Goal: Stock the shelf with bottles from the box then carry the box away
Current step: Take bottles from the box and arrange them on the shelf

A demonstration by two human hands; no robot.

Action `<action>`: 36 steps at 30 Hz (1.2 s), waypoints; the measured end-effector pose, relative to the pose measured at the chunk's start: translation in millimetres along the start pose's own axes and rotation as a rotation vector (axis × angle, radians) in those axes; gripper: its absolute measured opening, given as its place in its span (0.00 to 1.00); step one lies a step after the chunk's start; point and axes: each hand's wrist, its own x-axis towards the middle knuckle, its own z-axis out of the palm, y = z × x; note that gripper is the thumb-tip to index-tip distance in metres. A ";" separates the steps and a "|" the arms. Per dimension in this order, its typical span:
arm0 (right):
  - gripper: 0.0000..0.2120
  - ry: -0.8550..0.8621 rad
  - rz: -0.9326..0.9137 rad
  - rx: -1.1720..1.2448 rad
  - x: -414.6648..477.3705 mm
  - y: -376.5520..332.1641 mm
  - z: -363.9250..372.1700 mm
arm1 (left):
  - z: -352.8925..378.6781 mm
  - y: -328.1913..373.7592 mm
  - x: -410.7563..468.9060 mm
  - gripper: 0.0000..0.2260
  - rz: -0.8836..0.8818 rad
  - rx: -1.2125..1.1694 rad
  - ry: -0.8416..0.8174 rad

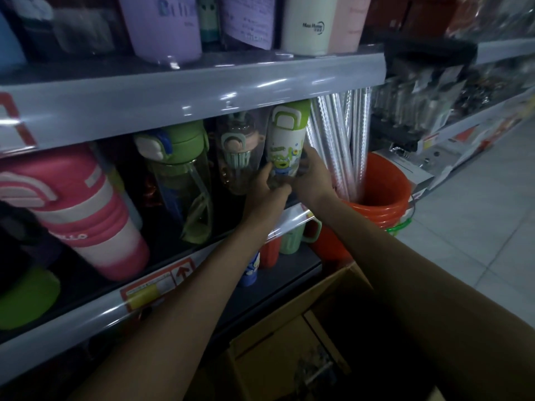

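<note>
A white bottle with a green lid and cartoon print (286, 140) stands at the right end of the middle shelf (150, 296). Both my hands hold its lower part: my left hand (267, 192) from the front left, my right hand (314, 176) from the right. The bottle leans slightly right, its lid just under the upper shelf's edge (188, 94). The open cardboard box (289, 342) sits on the floor below my arms; its inside is dark.
Other bottles fill the middle shelf: a clear pink-capped one (237, 157), a green-lidded one (182, 175), a big pink one (84, 209). An orange bucket (382, 192) holding clear wrapped rolls stands right of the shelf. Mugs (292, 238) sit on the lower shelf. Tiled aisle floor lies to the right.
</note>
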 end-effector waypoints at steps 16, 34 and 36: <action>0.47 -0.231 -0.015 -0.632 -58.0 -30.0 -55.7 | -30.5 9.9 -55.7 0.36 0.177 0.486 -0.063; 0.58 -0.617 -0.016 -1.285 -206.0 -110.2 -73.5 | -134.2 0.7 -193.7 0.38 0.450 1.023 -0.220; 0.59 -0.646 -0.034 -1.286 -215.9 -126.6 -66.9 | -153.5 4.4 -204.2 0.41 0.431 1.083 -0.245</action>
